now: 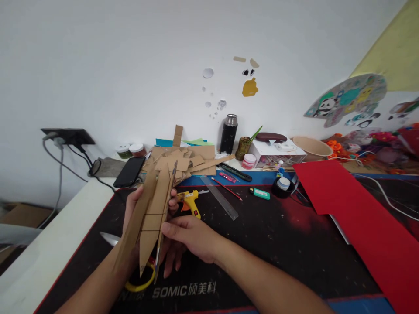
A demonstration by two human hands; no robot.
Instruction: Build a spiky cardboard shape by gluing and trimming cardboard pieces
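A long folded cardboard piece with pointed ends and dark crosswise lines is held up over the black desk mat. My left hand wraps around it from behind and the left, its fingertips showing at the right edge. At the lower right side, my right hand grips the upright cardboard wall, thumb on its edge and fingers below. Beneath the cardboard lie scissors with yellow handles, partly hidden. Just right of the cardboard is a yellow glue gun.
Cardboard scraps are piled at the back, beside a black phone. A clear ruler, red pencil and green-white box lie on the mat. Red sheets cover the right side; a black flask stands behind.
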